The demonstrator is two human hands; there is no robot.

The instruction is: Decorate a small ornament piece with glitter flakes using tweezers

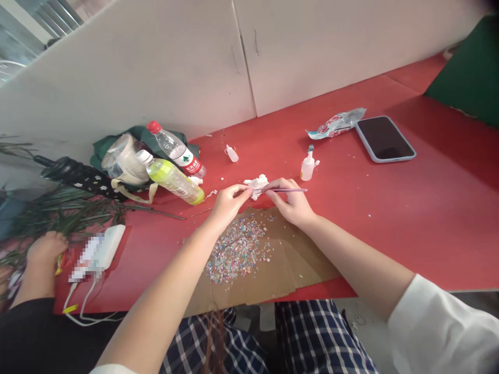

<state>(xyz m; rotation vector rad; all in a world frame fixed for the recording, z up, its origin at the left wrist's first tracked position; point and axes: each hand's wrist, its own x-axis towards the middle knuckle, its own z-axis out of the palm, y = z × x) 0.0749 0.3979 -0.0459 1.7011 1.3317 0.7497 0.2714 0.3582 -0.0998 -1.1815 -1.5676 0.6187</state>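
Note:
My right hand (292,202) pinches a thin purplish stick (290,190), which points left past the fingertips. Opposite it, my left hand (232,202) is closed in a pinch, its fingertips almost meeting the stick's tip; whatever it holds is too small to make out. Just behind both hands lies a crumpled white piece (257,182), perhaps tissue. Nearer to me, many tiny multicoloured sequin-like bits (239,246) are spread over a flat sheet of brown cardboard (288,270). A small white squeeze bottle (307,167) stands behind my right hand, and another small bottle (233,154) lies farther back.
On the left are a red-capped water bottle (177,150), a yellow-green drink bottle (175,182), a black flowered umbrella (81,176) and a white power bank (111,244) with cables. Another person's hand (47,249) rests beyond them. A phone (385,138) and a torn wrapper (337,124) lie at right.

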